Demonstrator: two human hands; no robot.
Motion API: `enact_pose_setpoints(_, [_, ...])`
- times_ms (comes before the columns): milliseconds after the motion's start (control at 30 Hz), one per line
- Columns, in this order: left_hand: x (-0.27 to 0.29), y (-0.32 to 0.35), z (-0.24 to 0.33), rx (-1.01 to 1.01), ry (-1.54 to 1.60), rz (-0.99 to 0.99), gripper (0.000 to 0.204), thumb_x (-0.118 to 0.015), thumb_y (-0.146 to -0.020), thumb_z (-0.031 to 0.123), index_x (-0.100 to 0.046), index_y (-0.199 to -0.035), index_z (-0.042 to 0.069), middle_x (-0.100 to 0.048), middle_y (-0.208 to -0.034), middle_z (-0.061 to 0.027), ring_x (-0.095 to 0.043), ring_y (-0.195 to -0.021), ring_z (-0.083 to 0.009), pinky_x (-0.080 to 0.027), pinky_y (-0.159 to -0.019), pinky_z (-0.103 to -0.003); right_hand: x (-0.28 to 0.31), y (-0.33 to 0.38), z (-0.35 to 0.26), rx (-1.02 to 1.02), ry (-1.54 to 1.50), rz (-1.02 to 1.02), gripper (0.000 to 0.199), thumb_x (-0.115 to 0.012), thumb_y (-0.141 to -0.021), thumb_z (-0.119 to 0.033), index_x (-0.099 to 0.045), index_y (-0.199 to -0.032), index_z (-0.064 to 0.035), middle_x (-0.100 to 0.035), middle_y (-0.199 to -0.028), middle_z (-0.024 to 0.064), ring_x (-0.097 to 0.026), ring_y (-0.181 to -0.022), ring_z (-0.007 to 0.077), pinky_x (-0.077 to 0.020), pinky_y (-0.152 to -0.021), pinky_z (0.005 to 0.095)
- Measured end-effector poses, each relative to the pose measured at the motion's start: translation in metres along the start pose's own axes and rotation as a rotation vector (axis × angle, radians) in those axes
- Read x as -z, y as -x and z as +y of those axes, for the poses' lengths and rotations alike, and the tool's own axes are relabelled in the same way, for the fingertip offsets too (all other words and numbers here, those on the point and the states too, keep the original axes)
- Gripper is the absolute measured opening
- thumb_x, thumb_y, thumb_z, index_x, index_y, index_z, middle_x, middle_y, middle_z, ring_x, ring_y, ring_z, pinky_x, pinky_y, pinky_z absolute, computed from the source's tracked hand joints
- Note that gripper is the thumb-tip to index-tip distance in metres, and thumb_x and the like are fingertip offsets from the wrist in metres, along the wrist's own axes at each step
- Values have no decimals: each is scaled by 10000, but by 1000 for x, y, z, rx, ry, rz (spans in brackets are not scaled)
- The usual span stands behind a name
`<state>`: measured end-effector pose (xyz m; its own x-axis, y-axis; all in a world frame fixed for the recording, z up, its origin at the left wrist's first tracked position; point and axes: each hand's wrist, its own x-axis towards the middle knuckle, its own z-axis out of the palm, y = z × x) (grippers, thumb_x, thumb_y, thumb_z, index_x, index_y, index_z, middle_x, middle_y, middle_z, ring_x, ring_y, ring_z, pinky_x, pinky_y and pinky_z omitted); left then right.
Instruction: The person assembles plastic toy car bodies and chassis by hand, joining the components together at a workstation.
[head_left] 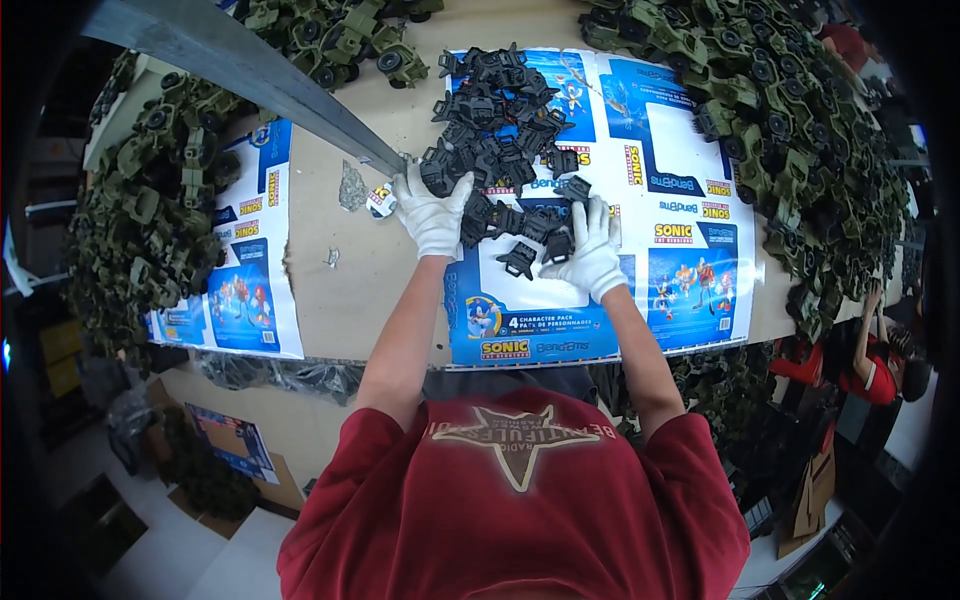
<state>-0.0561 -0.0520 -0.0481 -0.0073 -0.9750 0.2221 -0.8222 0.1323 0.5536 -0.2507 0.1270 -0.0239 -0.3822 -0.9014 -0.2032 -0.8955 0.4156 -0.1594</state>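
A heap of small black plastic parts (500, 130) lies on blue-and-white printed sheets (700, 280) in front of me. My left hand (432, 212), in a white glove, rests at the heap's left edge with its thumb apart from the fingers, touching the parts. On the right side, my right hand (592, 252), also gloved in white, has its fingers stretched forward beside several black parts. Between the hands, more of these parts spread toward me. One single black part (517, 260) lies nearest to me on a white area of the sheet.
Piles of olive-green toy vehicles (780, 110) line the right, the far side and the left. A grey metal beam (260, 80) slants from the upper left to near my left hand. Torn scraps (353, 187) lie on the tan tabletop (340, 290). Another person (875, 375) is at far right.
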Motion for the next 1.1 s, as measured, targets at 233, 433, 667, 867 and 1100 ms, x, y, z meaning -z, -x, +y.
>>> enact_pose_setpoints(233, [-2,26,12,-131,231,-58,700,-852,-717,371,-577,-1235,-11,-610,-1137,-183,-607,-1055,-320,-486,-939,-379,-28,-48,-42,321,-470,302,901,-782,-602,-238,-416,-1415,-106,-422,-1461,162,-482,-1244,363,-384,-981,501])
enact_pose_setpoints(433, [-7,38,9,216,662,-186,559,-771,-848,358,-588,-1229,-7,-640,-1130,-135,-639,-1028,-247,-512,-891,-338,-45,-55,-108,40,-809,465,738,-750,-669,-77,-495,-1360,-125,-462,-1396,198,-496,-1232,391,-425,-1029,423])
enact_pose_setpoints(667, [58,16,-49,389,1341,-253,355,-570,-1009,230,-557,-1287,9,-643,-1156,-82,-619,-1013,-152,-498,-940,-296,-17,-52,-205,205,-1014,433,726,-724,-670,-10,-488,-1353,-74,-452,-1396,179,-473,-1283,354,-389,-1103,392])
enact_pose_setpoints(867, [118,-36,-166,459,940,-143,353,-494,-1029,230,-550,-1255,-35,-647,-1073,-95,-608,-989,-172,-498,-909,-312,-1,-41,-260,214,-894,31,734,-765,-774,-257,-463,-1417,-75,-279,-1562,222,-430,-1345,409,-389,-1100,388])
enact_pose_setpoints(1100, [180,-28,-146,-492,2,8,444,-649,-900,268,-545,-1273,50,-558,-1247,-186,-505,-1201,-340,-387,-1006,-452,23,47,-163,-348,-321,-48,1079,-826,-611,-573,-393,-1477,-97,-257,-1558,270,-370,-1384,415,-353,-1106,483])
